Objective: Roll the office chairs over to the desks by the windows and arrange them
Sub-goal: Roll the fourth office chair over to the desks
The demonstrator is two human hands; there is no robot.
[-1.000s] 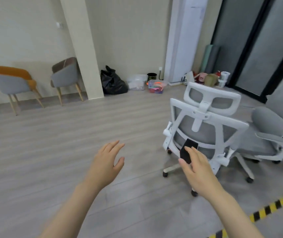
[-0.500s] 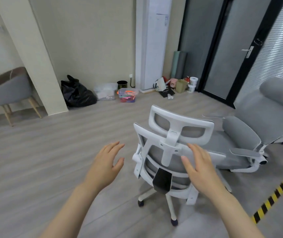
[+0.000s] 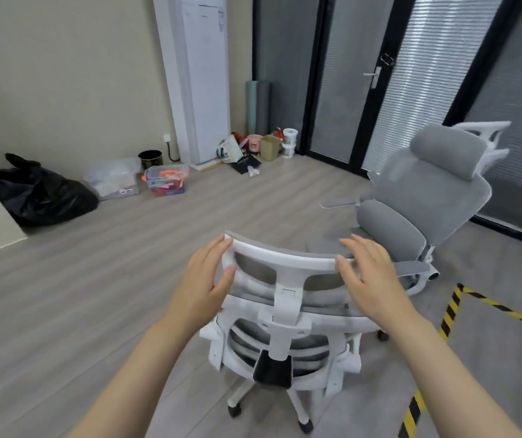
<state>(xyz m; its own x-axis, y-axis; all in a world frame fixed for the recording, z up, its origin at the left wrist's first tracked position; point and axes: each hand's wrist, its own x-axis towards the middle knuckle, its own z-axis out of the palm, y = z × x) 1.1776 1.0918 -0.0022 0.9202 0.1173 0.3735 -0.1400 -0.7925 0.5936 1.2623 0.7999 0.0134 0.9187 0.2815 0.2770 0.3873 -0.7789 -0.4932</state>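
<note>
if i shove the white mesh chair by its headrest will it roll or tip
The white mesh chair will probably roll easily: it stands on casters on smooth flooring. Pushing high at the headrest, where the left hand and right hand sit, may tilt it slightly. The headrest's thin stem could flex a little.

Two bare forearms and hands showing, no sleeves

Both arms are reaching into view uncovered from the lower edge up to the wrists; the left hand (image 3: 204,281) and the right hand (image 3: 372,278) are wearing no gloves, rings, watch or bands, and the fingernails are looking short and unpainted, with no marks or cloth showing anywhere on either arm
</note>
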